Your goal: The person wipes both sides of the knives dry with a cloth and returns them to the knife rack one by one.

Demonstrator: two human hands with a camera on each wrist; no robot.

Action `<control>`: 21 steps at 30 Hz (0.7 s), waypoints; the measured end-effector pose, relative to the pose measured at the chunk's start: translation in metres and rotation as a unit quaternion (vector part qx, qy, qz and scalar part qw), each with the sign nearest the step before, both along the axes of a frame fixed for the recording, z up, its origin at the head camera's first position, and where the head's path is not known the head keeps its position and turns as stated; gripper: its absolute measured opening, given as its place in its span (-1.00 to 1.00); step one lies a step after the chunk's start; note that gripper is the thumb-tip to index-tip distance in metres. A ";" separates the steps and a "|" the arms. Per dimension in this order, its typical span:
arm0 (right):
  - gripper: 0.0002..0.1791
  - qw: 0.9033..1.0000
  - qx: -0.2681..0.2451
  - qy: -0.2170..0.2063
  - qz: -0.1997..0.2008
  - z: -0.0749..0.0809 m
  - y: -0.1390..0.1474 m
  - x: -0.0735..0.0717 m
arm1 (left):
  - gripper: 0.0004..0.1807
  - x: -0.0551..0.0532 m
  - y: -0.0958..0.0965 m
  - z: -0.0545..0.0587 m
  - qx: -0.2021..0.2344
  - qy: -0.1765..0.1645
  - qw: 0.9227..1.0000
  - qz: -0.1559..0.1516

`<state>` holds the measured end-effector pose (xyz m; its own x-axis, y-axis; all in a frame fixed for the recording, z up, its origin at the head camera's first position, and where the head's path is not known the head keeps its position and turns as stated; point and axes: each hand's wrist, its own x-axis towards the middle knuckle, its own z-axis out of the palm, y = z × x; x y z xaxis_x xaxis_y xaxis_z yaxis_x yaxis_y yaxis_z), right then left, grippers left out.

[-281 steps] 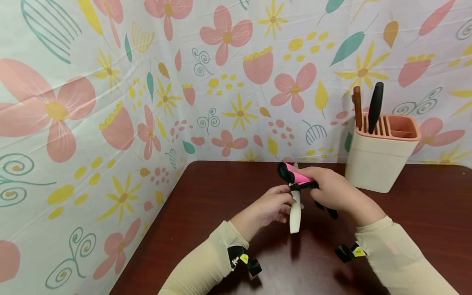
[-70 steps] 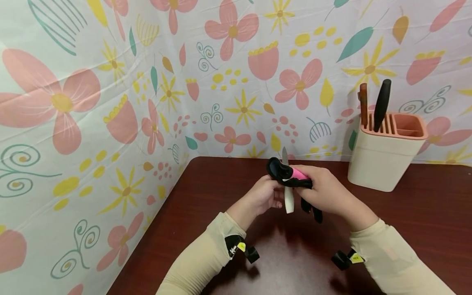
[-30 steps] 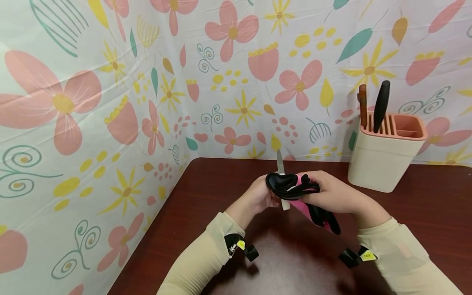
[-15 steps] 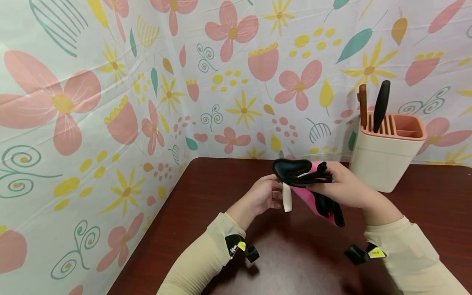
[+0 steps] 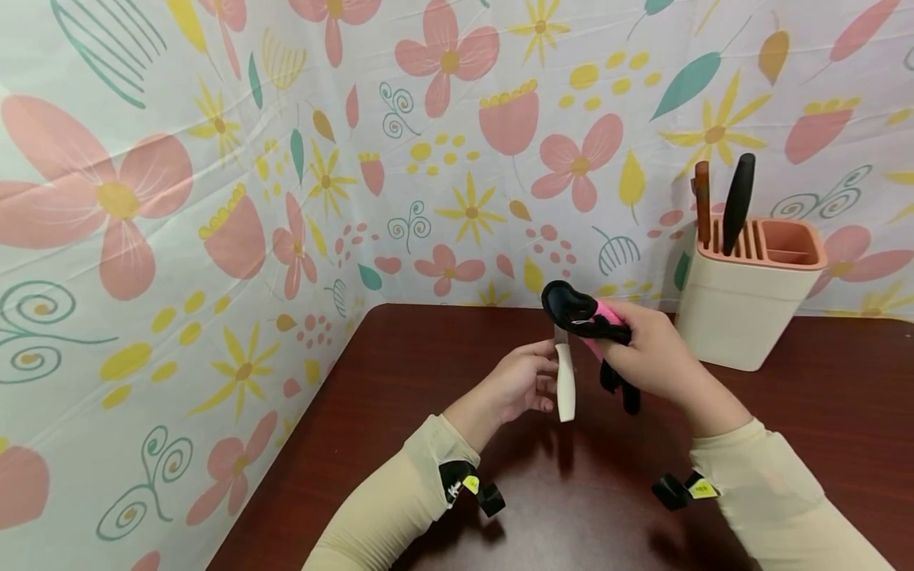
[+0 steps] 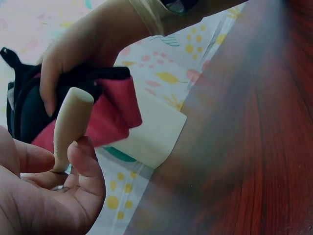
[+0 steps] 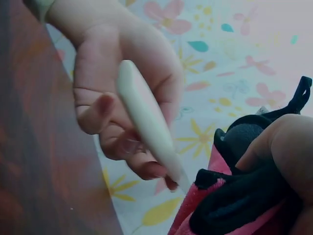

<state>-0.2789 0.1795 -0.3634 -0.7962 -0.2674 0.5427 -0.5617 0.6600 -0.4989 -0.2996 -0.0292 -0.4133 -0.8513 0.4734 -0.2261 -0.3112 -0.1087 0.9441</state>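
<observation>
In the head view my left hand (image 5: 524,385) holds a knife by its white handle (image 5: 566,385), the blade pointing away from me. Only a short stretch of blade (image 5: 561,335) shows above the handle; the rest is behind a folded pink and black cloth (image 5: 571,305) with black edging. My right hand (image 5: 653,345) grips this cloth, its lower end hanging below the fingers. In the left wrist view, thumb and fingers pinch the knife handle (image 6: 73,117) near the blade end. The right wrist view shows the cloth (image 7: 239,205) bunched around the blade side.
On the right at the back of the dark wooden table (image 5: 571,507) stands a cream knife block (image 5: 743,317) with an orange slotted top. A brown-handled tool (image 5: 702,202) and a black-handled knife (image 5: 739,202) stand in its slots. Patterned cloth (image 5: 457,238) covers the walls.
The cloth in my right hand has moved away from me along the blade, covering the tip that showed a second ago. The knife has come slightly right, and more of its handle shows.
</observation>
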 end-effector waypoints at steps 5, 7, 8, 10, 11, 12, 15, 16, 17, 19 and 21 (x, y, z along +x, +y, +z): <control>-0.57 0.999 0.025 -0.013 0.031 -0.008 -0.013 -0.001 | -0.55 0.003 0.001 0.001 -0.009 0.007 1.000 -0.004; -0.59 0.999 0.031 -0.023 0.038 -0.010 -0.016 0.000 | -0.61 0.003 0.001 0.002 -0.016 0.007 1.000 -0.006; -0.60 0.998 0.034 -0.028 0.038 -0.010 -0.016 0.000 | -0.63 0.004 0.001 0.003 -0.018 0.008 1.000 -0.006; -0.61 0.998 0.036 -0.031 0.039 -0.010 -0.017 0.000 | -0.65 0.004 0.001 0.003 -0.022 0.007 1.000 -0.007; -0.59 0.998 0.036 -0.032 0.039 -0.010 -0.016 0.000 | -0.65 0.003 0.001 0.004 -0.022 0.007 1.000 -0.007; -0.58 0.998 0.036 -0.033 0.040 -0.010 -0.016 0.000 | -0.65 0.003 0.001 0.004 -0.023 0.007 1.000 -0.007; -0.55 0.998 0.036 -0.036 0.043 -0.010 -0.015 0.000 | -0.64 0.004 0.001 0.005 -0.023 0.007 1.000 -0.006; -0.55 0.998 0.037 -0.037 0.045 -0.011 -0.015 0.000 | -0.64 0.004 0.000 0.005 -0.024 0.008 1.000 -0.005; -0.55 0.997 0.037 -0.039 0.046 -0.011 -0.015 0.000 | -0.64 0.003 0.000 0.005 -0.024 0.008 1.000 -0.004; -0.54 0.997 0.039 -0.040 0.047 -0.011 -0.016 0.000 | -0.64 0.003 0.000 0.004 -0.024 0.009 1.000 -0.003; -0.53 0.997 0.039 -0.040 0.048 -0.011 -0.016 0.000 | -0.64 0.002 -0.001 0.004 -0.024 0.011 1.000 -0.002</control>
